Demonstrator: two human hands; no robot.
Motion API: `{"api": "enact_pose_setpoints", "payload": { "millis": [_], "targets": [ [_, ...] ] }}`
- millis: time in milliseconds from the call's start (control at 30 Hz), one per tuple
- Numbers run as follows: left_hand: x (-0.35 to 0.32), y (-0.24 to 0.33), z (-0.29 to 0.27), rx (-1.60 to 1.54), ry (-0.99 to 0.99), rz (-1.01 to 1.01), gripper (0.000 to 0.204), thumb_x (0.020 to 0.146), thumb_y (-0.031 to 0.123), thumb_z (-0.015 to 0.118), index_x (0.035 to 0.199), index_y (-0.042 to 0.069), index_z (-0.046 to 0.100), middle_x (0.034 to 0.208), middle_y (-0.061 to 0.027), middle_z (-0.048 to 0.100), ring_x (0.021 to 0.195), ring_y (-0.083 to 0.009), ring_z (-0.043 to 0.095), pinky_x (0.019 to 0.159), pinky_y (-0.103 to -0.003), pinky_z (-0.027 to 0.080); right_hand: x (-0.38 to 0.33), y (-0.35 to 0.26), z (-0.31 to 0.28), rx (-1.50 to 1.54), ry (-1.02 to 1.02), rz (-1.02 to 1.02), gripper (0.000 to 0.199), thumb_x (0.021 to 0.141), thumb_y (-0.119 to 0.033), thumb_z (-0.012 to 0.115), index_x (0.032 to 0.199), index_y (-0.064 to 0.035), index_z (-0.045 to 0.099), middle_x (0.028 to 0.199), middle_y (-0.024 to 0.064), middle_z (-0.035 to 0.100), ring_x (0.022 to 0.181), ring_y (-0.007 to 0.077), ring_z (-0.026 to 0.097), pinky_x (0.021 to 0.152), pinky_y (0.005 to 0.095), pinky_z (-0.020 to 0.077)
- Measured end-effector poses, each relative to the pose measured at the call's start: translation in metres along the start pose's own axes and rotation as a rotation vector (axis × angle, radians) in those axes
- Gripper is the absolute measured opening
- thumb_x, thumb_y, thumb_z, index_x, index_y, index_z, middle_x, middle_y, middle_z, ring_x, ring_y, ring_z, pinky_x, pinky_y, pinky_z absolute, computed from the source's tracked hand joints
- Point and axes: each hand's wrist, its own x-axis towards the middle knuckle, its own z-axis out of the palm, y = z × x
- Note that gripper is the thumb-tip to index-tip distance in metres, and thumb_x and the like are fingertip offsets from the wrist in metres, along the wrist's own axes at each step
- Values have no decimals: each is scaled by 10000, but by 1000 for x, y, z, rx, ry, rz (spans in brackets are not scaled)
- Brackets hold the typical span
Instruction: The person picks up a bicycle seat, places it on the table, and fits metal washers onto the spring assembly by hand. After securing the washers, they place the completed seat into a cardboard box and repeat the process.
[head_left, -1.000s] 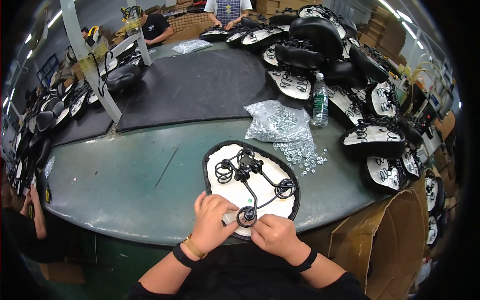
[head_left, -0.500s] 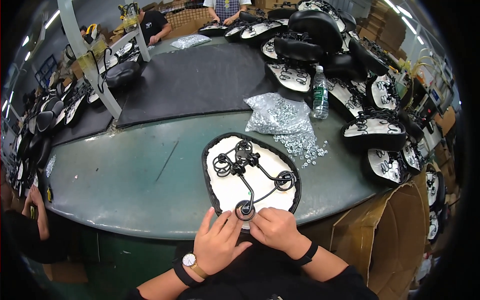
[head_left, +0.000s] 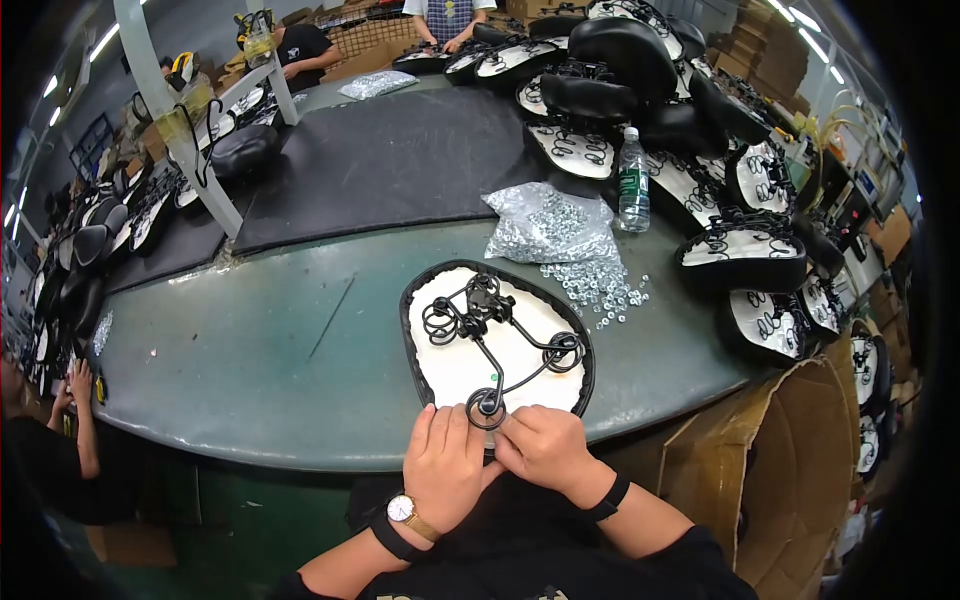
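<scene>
A bicycle saddle [head_left: 446,374] lies upside down at the table's near edge, white underside up, with black rim and black wire springs [head_left: 487,350]. My left hand [head_left: 446,468] rests at its near rim, fingers stretched out side by side and thumb pointing toward the right hand. Beside the nearest spring coil [head_left: 487,408], my right hand [head_left: 550,447] is closed, fingers curled and pinched; what lies between the fingertips is hidden. Right of the saddle, a clear plastic bag [head_left: 550,222] of small metal nuts spills loose nuts [head_left: 598,287] onto the table.
A water bottle [head_left: 634,182] stands behind the nuts. Piled saddles [head_left: 742,255] fill the right side. An open cardboard box [head_left: 795,470] stands at lower right. A black mat [head_left: 390,150] covers the far table, near a metal post [head_left: 180,130]. Other people work at left and back.
My left hand has shifted slightly right, its fingers drawn closer together. The right hand stays by the near coil. The saddle sits slightly higher and further left in view.
</scene>
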Motion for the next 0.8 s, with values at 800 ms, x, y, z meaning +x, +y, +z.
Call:
{"api": "enact_pose_setpoints", "payload": {
  "millis": [800],
  "targets": [
    [-8, -4, 5, -5, -74, -16, 677, 811, 344, 837, 1391, 59, 634, 1343, -121, 670, 1247, -263, 645, 1222, -608, 287, -2, 8, 0, 92, 26, 19, 136, 748, -119, 806, 850, -81, 725, 706, 15, 595, 588, 204, 627, 514, 333, 505]
  ]
}}
